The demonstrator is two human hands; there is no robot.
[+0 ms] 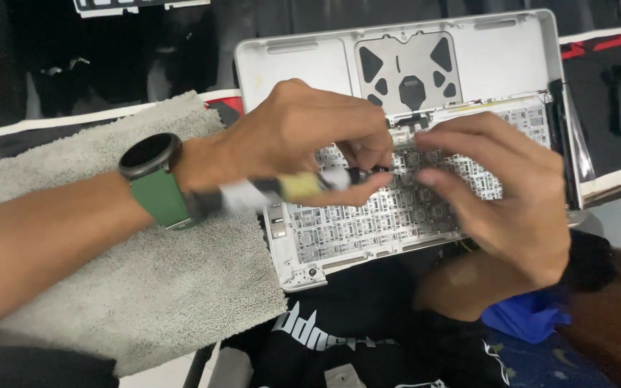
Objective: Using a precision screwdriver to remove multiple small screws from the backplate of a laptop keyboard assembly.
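Left hand (303, 140) with probable screwdriver (289, 188), right hand (501, 197), over laptop shell (397, 208).

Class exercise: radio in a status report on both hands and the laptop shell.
Left hand grips screwdriver. Right hand steadies its tip over laptop shell. Shell lies partly on grey towel.

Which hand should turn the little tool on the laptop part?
The left hand, probably. It already pinches the screwdriver, whose tip sits over the keyboard frame of the white laptop shell. The right hand rests on the frame beside the tip, seemingly steadying it.
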